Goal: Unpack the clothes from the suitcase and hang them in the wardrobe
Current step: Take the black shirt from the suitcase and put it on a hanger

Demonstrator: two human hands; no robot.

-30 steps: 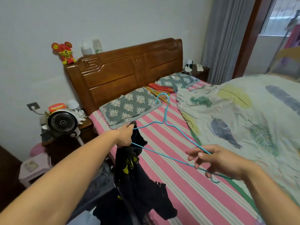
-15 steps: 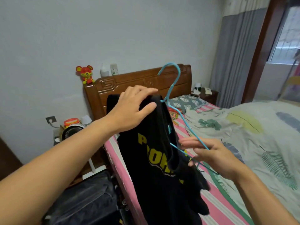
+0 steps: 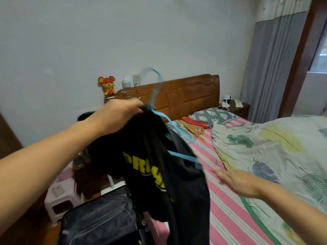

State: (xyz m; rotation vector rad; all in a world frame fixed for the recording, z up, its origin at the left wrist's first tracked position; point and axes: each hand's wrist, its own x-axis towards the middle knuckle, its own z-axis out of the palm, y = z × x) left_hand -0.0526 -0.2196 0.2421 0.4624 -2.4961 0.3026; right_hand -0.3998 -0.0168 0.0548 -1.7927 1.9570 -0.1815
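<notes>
Head view, centre frame: the left hand [image 3: 116, 114] grips the black shirt [image 3: 152, 156] at the neck of the blue hanger [image 3: 155, 89] above the suitcase [image 3: 99, 218]. The right hand [image 3: 237, 181], fingers spread and holding nothing, should seat the loose shoulder before carrying.
</notes>
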